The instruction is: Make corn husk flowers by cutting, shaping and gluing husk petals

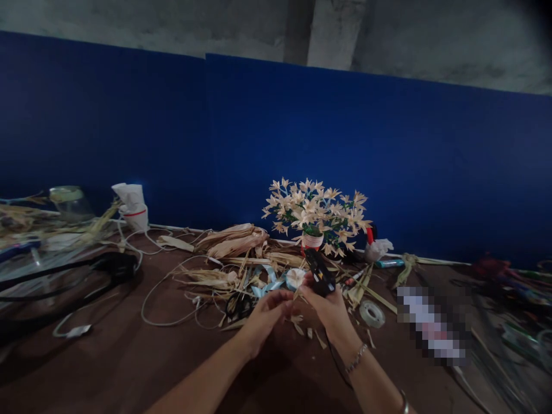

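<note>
In front of me, my left hand (271, 313) is closed in a pinch, and a small pale piece of dried husk (296, 295) shows at its fingertips. My right hand (328, 307) is wrapped round a black corded hand tool (319, 273), its cord (334, 359) hanging below the wrist. The tool's exact kind is hard to make out. Just behind the hands lie a pale blue ribbon (269, 280) and black-handled scissors (238, 306). Small husk scraps (319, 339) are strewn below the fingers. Further back stands a striped pot (313, 240) of cream husk flowers (308, 210).
Bundled dried husks (235, 240) lie along the blue partition (241, 144). A tape roll (372, 314) and a blurred-out pixelated object (431, 328) are on the right. White cables (146, 307), a black strap-like object (114, 267) and a white-wrapped cup (134, 210) occupy the left.
</note>
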`<state>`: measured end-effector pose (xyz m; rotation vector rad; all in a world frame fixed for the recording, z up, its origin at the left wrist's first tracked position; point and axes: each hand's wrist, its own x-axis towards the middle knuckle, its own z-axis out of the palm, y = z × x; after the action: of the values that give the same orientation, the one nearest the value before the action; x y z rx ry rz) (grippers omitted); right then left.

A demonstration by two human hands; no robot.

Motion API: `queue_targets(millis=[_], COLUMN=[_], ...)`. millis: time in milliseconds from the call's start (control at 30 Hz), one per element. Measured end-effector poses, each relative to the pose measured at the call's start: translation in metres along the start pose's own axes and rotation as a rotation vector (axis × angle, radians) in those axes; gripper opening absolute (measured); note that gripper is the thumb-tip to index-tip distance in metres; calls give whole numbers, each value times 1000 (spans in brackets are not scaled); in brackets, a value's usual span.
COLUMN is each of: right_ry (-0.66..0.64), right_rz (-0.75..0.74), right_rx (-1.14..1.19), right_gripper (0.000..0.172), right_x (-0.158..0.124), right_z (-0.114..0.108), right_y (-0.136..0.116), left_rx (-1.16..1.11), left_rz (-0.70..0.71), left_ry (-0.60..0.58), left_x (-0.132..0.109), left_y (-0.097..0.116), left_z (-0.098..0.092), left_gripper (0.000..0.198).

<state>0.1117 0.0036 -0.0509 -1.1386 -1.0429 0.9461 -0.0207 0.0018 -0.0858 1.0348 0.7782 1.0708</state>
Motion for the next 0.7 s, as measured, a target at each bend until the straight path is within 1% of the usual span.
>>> queue_targets(millis=[67,167,400,533,600,700], right_ry=[9,12,21,5,2,-13], right_rz=[-2,12,57,89,50,-97], right_rx=[-2,13,40,26,-15,-115], right_gripper=[26,26,26,27,26,23], right_x=[1,2,0,1,2,3], right_z=[0,0,2,2,0,-6], right_y=[4,8,5,6,10,15], left_rx=[-6,16,68,104,101,89], left_rz=[25,32,70,100,99,109], left_ry=[59,111,139,145,153,180], left_x=[1,3,5,5,5,7], left_y=[-1,-3,-5,-4,-5,-7], left_z=[1,1,1,1,0,-3], left_gripper=[29,28,24,21,23,28])
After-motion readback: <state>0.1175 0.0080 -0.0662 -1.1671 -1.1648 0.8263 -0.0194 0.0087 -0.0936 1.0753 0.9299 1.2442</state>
